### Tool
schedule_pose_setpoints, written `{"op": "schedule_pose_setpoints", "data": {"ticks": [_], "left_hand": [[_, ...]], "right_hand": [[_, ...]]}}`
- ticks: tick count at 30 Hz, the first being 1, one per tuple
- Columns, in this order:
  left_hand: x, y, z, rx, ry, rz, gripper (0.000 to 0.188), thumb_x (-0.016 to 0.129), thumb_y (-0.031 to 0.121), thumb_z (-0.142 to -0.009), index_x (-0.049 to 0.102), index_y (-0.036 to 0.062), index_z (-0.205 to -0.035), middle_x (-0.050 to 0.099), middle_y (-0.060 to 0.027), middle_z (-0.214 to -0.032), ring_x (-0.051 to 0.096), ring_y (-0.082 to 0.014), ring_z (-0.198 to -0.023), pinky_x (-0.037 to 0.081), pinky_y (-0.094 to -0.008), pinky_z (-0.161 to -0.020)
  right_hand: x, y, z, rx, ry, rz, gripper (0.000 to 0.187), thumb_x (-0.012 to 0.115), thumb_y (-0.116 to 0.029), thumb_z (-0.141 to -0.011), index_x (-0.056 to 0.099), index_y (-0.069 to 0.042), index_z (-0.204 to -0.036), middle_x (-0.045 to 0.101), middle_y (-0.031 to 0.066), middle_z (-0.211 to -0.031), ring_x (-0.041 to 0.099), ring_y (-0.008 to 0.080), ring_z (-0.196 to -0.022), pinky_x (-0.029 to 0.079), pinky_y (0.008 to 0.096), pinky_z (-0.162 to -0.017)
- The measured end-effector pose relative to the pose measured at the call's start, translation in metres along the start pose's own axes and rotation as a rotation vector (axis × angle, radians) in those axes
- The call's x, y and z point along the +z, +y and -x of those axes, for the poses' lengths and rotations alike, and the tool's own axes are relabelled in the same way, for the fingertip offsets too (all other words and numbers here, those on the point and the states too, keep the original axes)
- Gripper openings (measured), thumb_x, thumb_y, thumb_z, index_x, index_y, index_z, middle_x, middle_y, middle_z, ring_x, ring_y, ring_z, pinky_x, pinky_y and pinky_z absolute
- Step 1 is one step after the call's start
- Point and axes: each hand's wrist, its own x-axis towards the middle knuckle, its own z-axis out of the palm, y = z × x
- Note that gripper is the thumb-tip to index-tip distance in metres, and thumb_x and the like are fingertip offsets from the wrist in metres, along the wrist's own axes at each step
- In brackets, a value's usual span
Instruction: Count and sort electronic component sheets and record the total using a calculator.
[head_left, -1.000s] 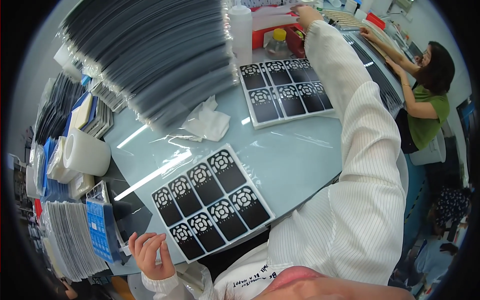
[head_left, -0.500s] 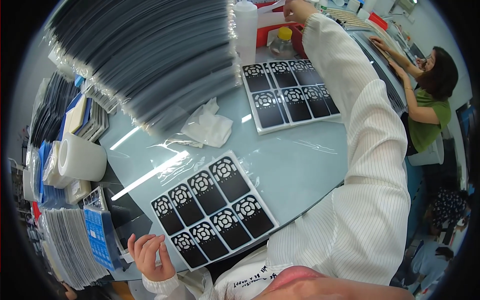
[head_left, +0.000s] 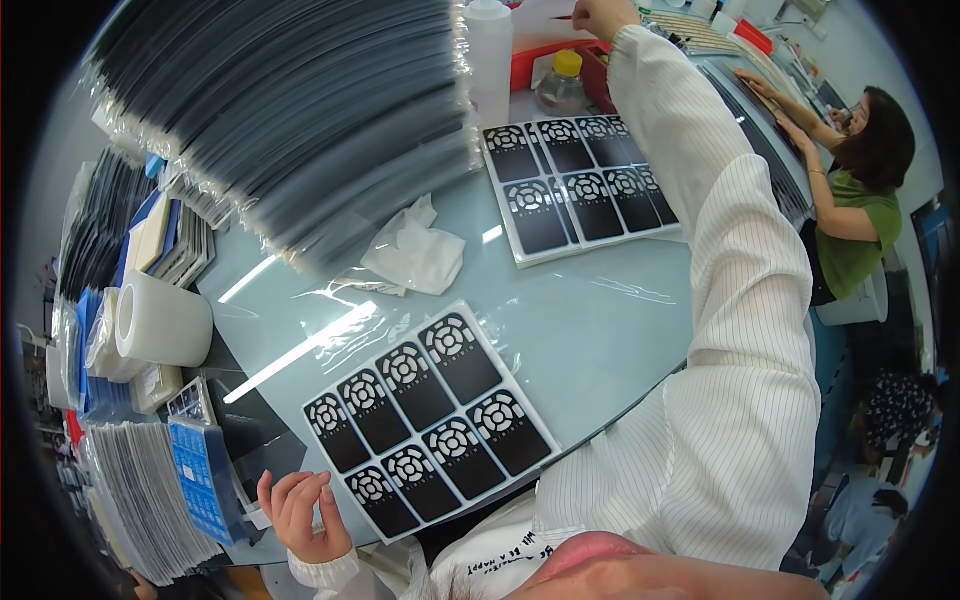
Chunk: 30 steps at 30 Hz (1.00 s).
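Observation:
My left hand (head_left: 305, 515) is half curled with its fingers apart, and nothing is in it. It hovers beside the near left corner of a white-bordered sheet of black keypad panels (head_left: 432, 420), which lies tilted on the table. My right arm stretches far across to the back. There my right hand (head_left: 607, 17) is closed at the edge of a whitish, translucent sheet (head_left: 545, 25), its fingertips partly cut off by the upper rim. Below that hand, a second stack of black panel sheets (head_left: 585, 205) rests on the table, partly covered by my sleeve.
A tall pile of dark sheets in clear film (head_left: 300, 120) fills the far left. A crumpled white cloth (head_left: 415, 250), a squeeze bottle (head_left: 489, 60) and a yellow-capped jar (head_left: 563, 85) stand or lie nearby. White rolls (head_left: 165, 315) sit left. A person in green (head_left: 855, 200) works at right.
My right hand has shifted slightly at the back, and the whitish sheet beside it has spread and changed shape. My left hand and the near panel sheet have barely moved.

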Motion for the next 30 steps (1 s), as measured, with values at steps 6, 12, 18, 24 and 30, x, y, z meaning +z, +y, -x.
{"op": "schedule_pose_setpoints", "data": {"ticks": [6, 12, 18, 24, 30], "left_hand": [[0.009, -0.004, -0.006, 0.020, 0.011, 0.025, 0.012, 0.060, -0.001, -0.085, 0.071, 0.0034, -0.090, 0.071, -0.0081, -0.084, 0.065, -0.0243, -0.085, 0.033, -0.0483, -0.110], [0.010, -0.003, -0.010, -0.009, 0.006, 0.044, 0.014, 0.062, 0.001, -0.083, 0.073, 0.0041, -0.092, 0.071, -0.0075, -0.084, 0.066, -0.0249, -0.087, 0.031, -0.0528, -0.111], [0.005, -0.001, -0.008, 0.018, 0.026, 0.025, 0.013, 0.063, 0.001, -0.083, 0.072, 0.0042, -0.092, 0.071, -0.0063, -0.084, 0.065, -0.0246, -0.087, 0.031, -0.0531, -0.111], [0.001, 0.001, -0.017, 0.104, 0.044, 0.035, 0.014, 0.063, 0.001, -0.083, 0.072, 0.0044, -0.093, 0.071, -0.0062, -0.083, 0.066, -0.0245, -0.087, 0.030, -0.0533, -0.111], [0.005, 0.014, -0.027, 0.177, 0.052, 0.088, 0.012, 0.063, 0.001, -0.082, 0.071, 0.0049, -0.090, 0.070, -0.0058, -0.082, 0.066, -0.0241, -0.087, 0.028, -0.0532, -0.113]], "right_hand": [[0.005, 0.036, -0.028, 0.076, 0.046, -0.357, 0.014, 0.072, -0.018, -0.079, 0.076, -0.010, -0.090, 0.072, 0.0156, -0.082, 0.071, 0.0310, -0.079, 0.055, 0.0416, -0.074], [-0.023, 0.020, -0.029, -0.241, 0.295, -0.266, 0.017, 0.075, -0.022, -0.077, 0.074, -0.009, -0.088, 0.072, 0.0133, -0.079, 0.070, 0.0285, -0.075, 0.054, 0.0396, -0.070], [-0.104, -0.019, -0.008, -0.334, 0.513, -0.105, 0.016, 0.075, -0.024, -0.078, 0.074, -0.009, -0.085, 0.072, 0.0120, -0.078, 0.069, 0.0291, -0.073, 0.054, 0.0379, -0.068], [-0.221, -0.038, 0.052, -0.280, 0.232, -0.443, 0.014, 0.074, -0.015, -0.081, 0.073, -0.002, -0.085, 0.072, 0.0091, -0.074, 0.069, 0.0166, -0.069, 0.052, 0.0304, -0.066], [-0.235, -0.048, 0.090, -0.229, 0.168, -0.257, 0.015, 0.075, -0.020, -0.078, 0.076, -0.007, -0.085, 0.072, 0.0076, -0.071, 0.069, 0.0152, -0.068, 0.052, 0.0294, -0.064]]}}
